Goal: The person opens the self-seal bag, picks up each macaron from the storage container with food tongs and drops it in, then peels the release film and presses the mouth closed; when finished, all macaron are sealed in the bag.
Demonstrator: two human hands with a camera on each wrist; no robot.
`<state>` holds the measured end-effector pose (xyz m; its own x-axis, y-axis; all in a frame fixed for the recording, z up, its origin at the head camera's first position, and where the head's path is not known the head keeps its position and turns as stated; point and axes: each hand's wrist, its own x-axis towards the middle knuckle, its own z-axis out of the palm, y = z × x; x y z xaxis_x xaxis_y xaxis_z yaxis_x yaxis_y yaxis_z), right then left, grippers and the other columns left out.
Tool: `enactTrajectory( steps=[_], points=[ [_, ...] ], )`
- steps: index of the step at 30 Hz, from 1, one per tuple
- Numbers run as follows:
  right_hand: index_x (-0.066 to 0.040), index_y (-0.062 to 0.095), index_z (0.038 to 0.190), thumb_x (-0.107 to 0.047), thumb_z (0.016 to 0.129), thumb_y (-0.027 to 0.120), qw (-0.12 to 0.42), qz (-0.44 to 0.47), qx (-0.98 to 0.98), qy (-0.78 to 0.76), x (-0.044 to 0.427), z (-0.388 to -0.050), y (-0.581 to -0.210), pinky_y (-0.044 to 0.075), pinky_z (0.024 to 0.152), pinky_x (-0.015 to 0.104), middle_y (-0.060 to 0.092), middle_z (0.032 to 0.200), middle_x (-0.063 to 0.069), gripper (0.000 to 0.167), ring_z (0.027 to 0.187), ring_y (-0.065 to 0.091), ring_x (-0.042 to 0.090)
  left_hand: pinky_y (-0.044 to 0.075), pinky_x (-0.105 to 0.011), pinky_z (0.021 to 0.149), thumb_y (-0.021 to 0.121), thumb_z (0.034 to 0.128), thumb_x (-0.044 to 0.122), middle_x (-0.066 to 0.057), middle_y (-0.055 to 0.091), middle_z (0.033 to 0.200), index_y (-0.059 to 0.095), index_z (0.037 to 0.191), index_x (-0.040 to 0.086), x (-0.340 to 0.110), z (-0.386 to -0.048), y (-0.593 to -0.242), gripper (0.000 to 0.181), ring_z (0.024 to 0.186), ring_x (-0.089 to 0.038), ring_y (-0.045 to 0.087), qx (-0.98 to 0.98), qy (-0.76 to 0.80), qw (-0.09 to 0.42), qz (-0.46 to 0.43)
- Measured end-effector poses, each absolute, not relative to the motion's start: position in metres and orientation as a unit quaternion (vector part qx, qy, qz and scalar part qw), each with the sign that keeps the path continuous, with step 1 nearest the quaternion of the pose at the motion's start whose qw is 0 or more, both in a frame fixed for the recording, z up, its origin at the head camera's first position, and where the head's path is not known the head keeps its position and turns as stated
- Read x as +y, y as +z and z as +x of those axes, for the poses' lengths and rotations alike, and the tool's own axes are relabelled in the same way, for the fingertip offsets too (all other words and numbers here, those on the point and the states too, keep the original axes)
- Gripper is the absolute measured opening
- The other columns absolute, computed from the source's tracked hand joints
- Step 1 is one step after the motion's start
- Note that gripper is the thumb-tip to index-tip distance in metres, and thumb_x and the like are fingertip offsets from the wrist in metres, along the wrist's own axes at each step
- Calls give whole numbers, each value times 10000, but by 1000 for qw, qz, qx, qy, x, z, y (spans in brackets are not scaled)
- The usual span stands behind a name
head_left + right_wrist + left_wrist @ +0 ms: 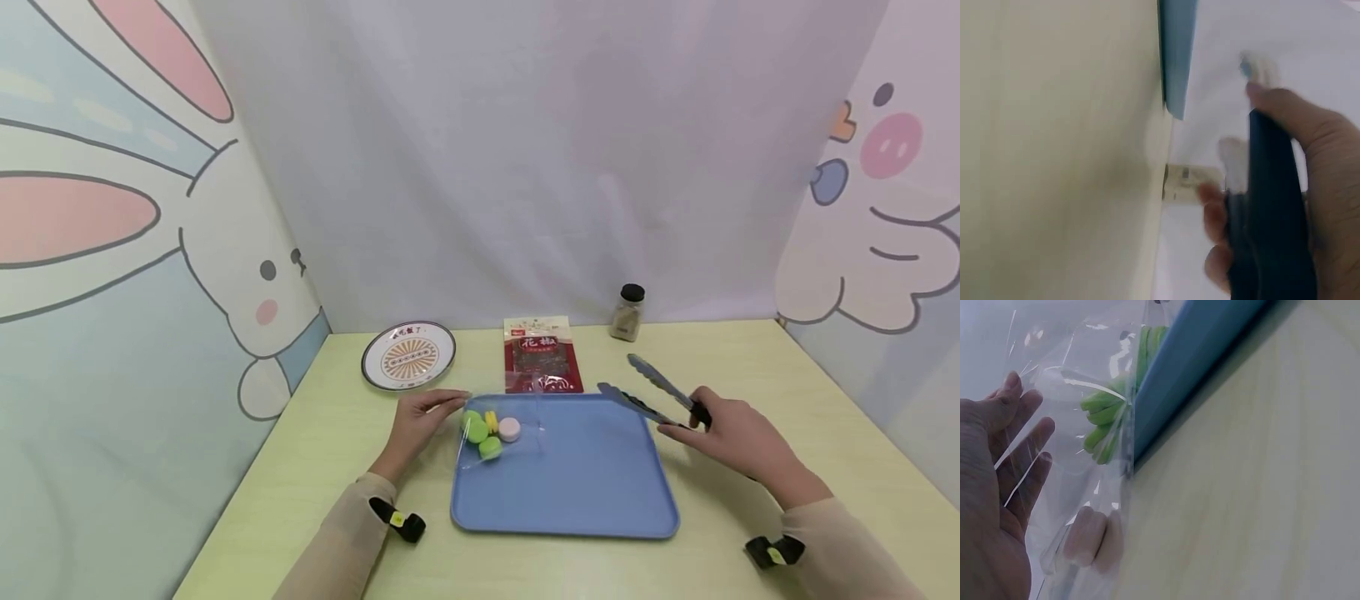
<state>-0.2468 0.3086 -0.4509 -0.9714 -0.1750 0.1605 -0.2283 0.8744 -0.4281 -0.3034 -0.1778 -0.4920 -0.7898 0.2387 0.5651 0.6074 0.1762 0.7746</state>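
Observation:
My left hand (422, 423) pinches the edge of a clear plastic bag (525, 454) at the tray's upper left corner. Green macarons (491, 448), a yellow macaron (492, 422) and a pale pink macaron (509, 429) show through the bag. In the left wrist view, the fingers (1038, 434) lie against the film, and green macarons (1102, 407) appear inside it. On the right, my right hand (731, 429) grips metal tongs (660, 383) with dark handles (1279, 206). The tongs' arms are spread with nothing between them, pointing towards the back, above the blue tray's (577, 500) right corner.
Behind the tray stand a white patterned plate (411, 357) on the left, a red spice packet (546, 358) in the middle and a black-capped jar (628, 312) on the right. A white curtain (525, 167) and cartoon-printed side panels (255, 217) enclose the table (277, 525).

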Motion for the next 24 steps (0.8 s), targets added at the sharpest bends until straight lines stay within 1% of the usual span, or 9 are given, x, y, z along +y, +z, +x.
enactTrajectory(
  steps=[3, 6, 11, 14, 17, 20, 22, 24],
  points=[
    [-49, 514, 991, -681, 850, 672, 27, 57, -971, 229, 318, -241, -451, 385, 478, 313, 570, 732, 8, 666, 565, 488, 168, 584, -272, 854, 713, 917, 1, -88, 765, 1043, 775, 1051, 13, -179, -305, -493, 148, 989, -177, 726, -752, -576, 158, -280],
    [0, 480, 958, -682, 860, 657, 1, 27, -975, 219, 324, -237, -452, 399, 488, 327, 575, 745, 35, 712, 577, 512, 185, 580, -257, 854, 721, 915, 20, -70, 766, 1047, 779, 1056, 31, -179, -306, -494, 152, 994, -167, 725, -752, -575, 157, -280],
    [9, 472, 902, -689, 840, 669, -24, -4, -979, 204, 328, -234, -453, 385, 468, 345, 519, 698, 76, 728, 570, 494, 219, 575, -231, 845, 729, 895, -20, -116, 762, 1038, 775, 1036, -1, -177, -306, -493, 150, 984, -186, 730, -755, -562, 170, -290],
    [4, 492, 871, -711, 825, 669, -26, -6, -980, 195, 329, -235, -456, 385, 480, 343, 514, 721, 85, 737, 591, 482, 220, 572, -229, 841, 750, 880, -6, -103, 765, 1032, 782, 1025, 20, -175, -306, -492, 151, 976, -191, 732, -770, -537, 180, -293],
    [13, 509, 846, -722, 828, 657, -26, 3, -982, 185, 330, -236, -458, 392, 493, 350, 522, 748, 108, 749, 608, 475, 223, 575, -258, 848, 766, 892, 81, -35, 767, 1049, 792, 1049, 82, -174, -307, -489, 159, 993, -169, 726, -791, -506, 178, -294],
    [53, 531, 874, -744, 832, 631, -28, 12, -985, 171, 330, -238, -459, 422, 515, 377, 537, 789, 153, 805, 631, 491, 246, 581, -325, 876, 766, 908, 171, 17, 761, 1080, 786, 1096, 122, -174, -307, -486, 196, 1025, -155, 715, -804, -484, 168, -302],
    [97, 544, 931, -751, 839, 614, -18, 18, -987, 156, 329, -237, -458, 464, 546, 441, 542, 841, 222, 856, 682, 521, 326, 581, -382, 895, 761, 916, 217, 33, 754, 1103, 778, 1125, 130, -175, -308, -482, 227, 1046, -153, 708, -813, -467, 162, -308],
    [135, 559, 1008, -731, 861, 606, 9, 28, -989, 142, 325, -235, -455, 492, 597, 531, 541, 919, 303, 880, 772, 538, 441, 573, -427, 914, 753, 923, 266, 58, 748, 1121, 772, 1148, 159, -176, -308, -474, 250, 1065, -142, 700, -827, -444, 153, -309]
  ],
)
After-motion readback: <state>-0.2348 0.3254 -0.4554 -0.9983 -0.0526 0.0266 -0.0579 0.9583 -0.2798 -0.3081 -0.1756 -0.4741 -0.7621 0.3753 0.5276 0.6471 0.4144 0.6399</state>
